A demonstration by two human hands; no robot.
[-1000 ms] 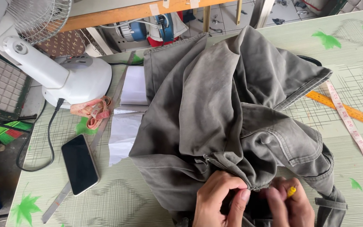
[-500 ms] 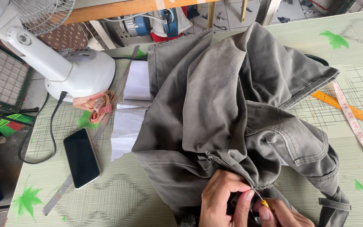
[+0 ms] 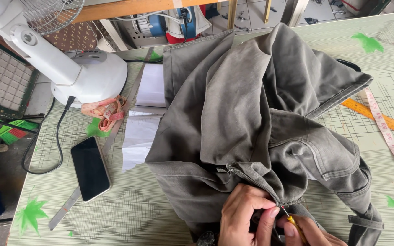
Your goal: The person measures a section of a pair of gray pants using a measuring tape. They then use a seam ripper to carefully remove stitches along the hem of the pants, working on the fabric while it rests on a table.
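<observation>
Table (image 3: 169,214): a pale green cutting mat with leaf prints fills the frame; bare stretches show at lower left and along the right side.
Trousers (image 3: 251,118): grey, heaped across the centre and right, one hemmed leg end reaching toward the upper right.
Fan (image 3: 69,68): white, upper left, its cord trailing down the left edge.
Phone (image 3: 90,168): dark screen up, left of centre, beside a metal ruler (image 3: 64,212).
Paper (image 3: 142,123): white sheets tucked under the cloth's left edge.
Tape measure (image 3: 391,139): runs down the right edge, crossing an orange ruler (image 3: 388,120).
Left hand (image 3: 242,218): bottom centre, fingers closed, pinching the zipper seam (image 3: 256,182).
Right hand (image 3: 308,230): bottom edge, mostly cut off, fingers curled round a yellow-handled seam ripper (image 3: 292,223) whose tip meets the seam.
Progress: judging by the fabric, unpicking appears under way at the seam's lower end; how much is undone cannot be told.
</observation>
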